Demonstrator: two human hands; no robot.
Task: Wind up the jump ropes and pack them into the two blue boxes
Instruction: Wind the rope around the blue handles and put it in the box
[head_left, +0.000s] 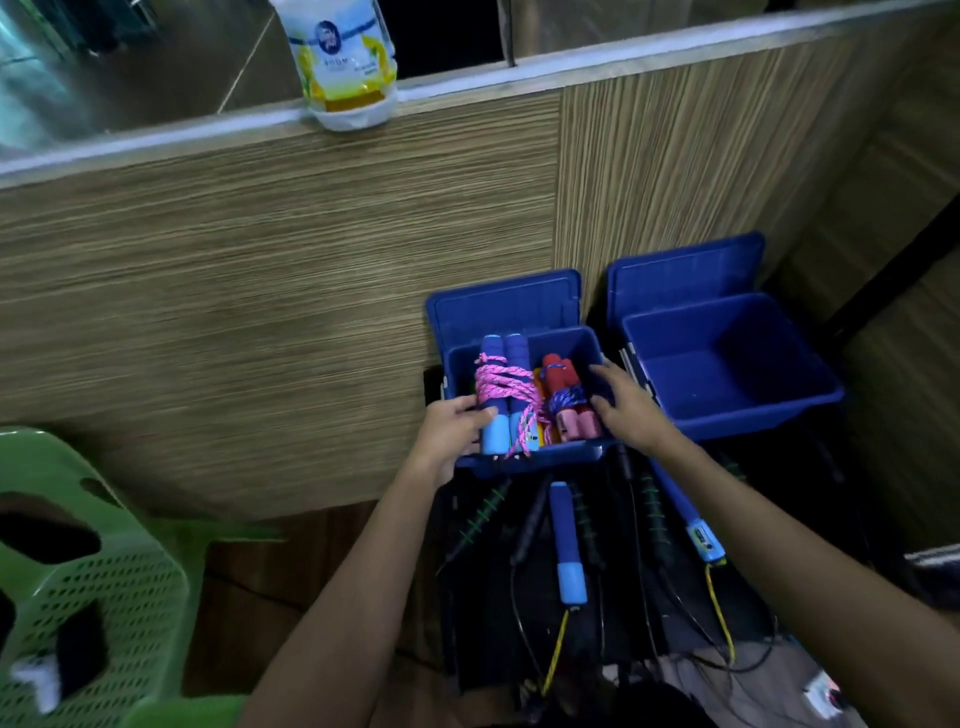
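Nearest the camera, loose jump ropes (569, 545) lay unwound on a dark surface: blue handles with yellow cords, plus darker handles among black cords. Beyond them sat the left blue box (524, 457), lid open behind it. It held a wound pink rope (501, 387) wrapped round two blue handles, and beside that a red-handled rope (566, 400) bound with blue cord. The left hand (452, 431) gripped the box's near-left rim, thumb touching a blue handle. The right hand (626, 402) reached in with fingers relaxed, resting against the red bundle; whether it held anything could not be told. The right blue box (727, 410) stood just beside. Farther back rose a wood-grain panel (260, 291) with a bottle (343, 62) on its ledge.
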